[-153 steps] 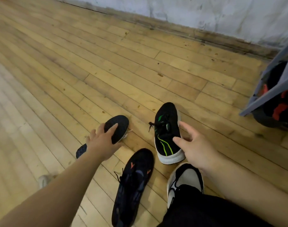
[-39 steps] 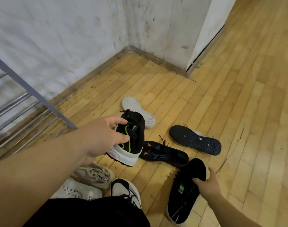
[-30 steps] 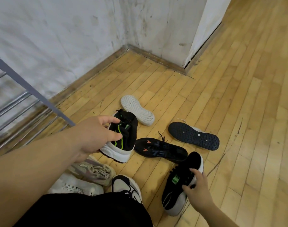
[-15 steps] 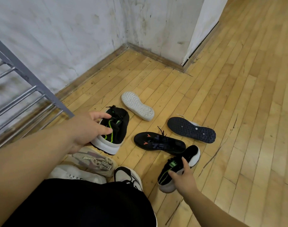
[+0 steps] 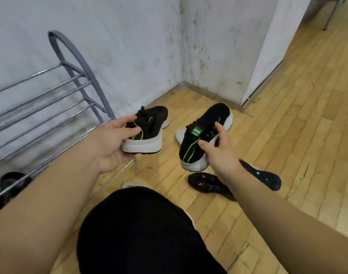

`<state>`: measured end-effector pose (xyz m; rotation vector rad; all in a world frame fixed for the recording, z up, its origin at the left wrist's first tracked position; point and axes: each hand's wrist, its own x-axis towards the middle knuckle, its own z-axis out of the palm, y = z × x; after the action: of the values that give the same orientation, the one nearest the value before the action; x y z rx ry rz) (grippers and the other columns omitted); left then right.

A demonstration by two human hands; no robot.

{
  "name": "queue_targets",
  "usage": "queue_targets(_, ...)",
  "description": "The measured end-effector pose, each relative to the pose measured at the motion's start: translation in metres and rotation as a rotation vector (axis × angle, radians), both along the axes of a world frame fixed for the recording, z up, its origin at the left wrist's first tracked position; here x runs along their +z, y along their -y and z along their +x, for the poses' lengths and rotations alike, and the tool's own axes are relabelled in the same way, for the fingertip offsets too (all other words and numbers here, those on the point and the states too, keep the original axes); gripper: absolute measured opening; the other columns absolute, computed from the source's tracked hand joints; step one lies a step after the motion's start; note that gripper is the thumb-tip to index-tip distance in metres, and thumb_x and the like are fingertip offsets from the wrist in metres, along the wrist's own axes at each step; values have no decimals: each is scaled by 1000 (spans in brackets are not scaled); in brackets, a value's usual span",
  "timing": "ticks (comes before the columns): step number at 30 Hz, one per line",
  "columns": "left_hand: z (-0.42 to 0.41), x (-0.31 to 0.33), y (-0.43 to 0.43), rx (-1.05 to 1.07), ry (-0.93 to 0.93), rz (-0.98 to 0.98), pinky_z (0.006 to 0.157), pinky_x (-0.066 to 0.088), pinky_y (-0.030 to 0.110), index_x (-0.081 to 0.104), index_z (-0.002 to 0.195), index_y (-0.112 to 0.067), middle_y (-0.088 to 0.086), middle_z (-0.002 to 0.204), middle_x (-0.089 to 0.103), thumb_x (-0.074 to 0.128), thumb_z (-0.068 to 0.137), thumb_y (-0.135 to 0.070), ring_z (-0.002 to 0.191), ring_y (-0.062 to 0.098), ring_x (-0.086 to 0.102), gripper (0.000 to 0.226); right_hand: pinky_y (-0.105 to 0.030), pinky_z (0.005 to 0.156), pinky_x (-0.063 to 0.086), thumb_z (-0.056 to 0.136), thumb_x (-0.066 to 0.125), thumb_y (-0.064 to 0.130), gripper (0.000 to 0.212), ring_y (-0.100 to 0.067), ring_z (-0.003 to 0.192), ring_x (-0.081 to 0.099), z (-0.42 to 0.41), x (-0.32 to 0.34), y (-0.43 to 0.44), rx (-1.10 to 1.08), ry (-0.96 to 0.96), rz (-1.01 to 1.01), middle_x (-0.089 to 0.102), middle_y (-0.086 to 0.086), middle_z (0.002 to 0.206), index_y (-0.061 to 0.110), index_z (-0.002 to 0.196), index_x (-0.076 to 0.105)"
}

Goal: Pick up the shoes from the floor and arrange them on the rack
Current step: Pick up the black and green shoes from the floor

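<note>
- Shoes, head view: a black-and-green pair is up off the floor [image 5: 287, 135], one per hand, probably so both go onto the rack [image 5: 76, 62] together.
- Left shoe [image 5: 149, 131] hangs just beside the rack's end frame; right shoe [image 5: 204, 131] is farther from the rack.
- Left hand [image 5: 107, 143] grips the left shoe's heel, thumb over the collar, fingers curled on its side.
- Right hand [image 5: 218, 153] pinches the right shoe's collar, thumb and forefinger narrowly parted around it.
- Dark shoe [image 5: 206, 183] and upturned sole [image 5: 266, 177] lie on the floor, well apart from the rack.
</note>
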<state>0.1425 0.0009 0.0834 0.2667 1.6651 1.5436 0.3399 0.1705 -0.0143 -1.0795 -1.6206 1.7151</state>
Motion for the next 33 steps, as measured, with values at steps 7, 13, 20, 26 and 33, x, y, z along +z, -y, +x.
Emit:
queue_targets(7,-23,85,152,312,-312,300,76,61,31,63,134,-23,-4,123,74,55,96,5,101,15,73,48,-42,117,42,100,57,11,73,-12,137,50,-148,140,70,432,-238,214,45,8,156,42,159,26)
queue_targets(13,-67,69,275,699,-566,242,106,48,51,65,130,-38,-12,138,65,67,94,-1,124,17,65,52,-40,105,53,94,64,13,74,-16,121,65,-252,183,189,674,-281,321,62,5,136,41,155,34)
queue_targets(20,-125,18,341,888,-548,43,83,57,24,57,139,-35,-9,139,63,69,96,-8,109,3,70,53,-45,104,54,98,68,16,61,-22,105,72,-305,119,247,655,-171,73,70,-9,116,33,152,46)
queue_targets(26,-147,10,347,868,-659,-146,97,46,23,53,145,-39,-15,144,54,67,98,-24,118,-3,55,51,-42,101,53,102,60,19,52,-18,110,69,-347,114,270,667,-214,-88,68,3,119,31,151,46)
queue_targets(33,-141,20,346,709,-761,-420,104,42,32,44,151,-39,-14,147,49,57,97,-56,127,8,51,58,-33,90,51,101,59,25,43,-7,103,61,-346,111,265,755,-114,86,60,12,116,45,136,47)
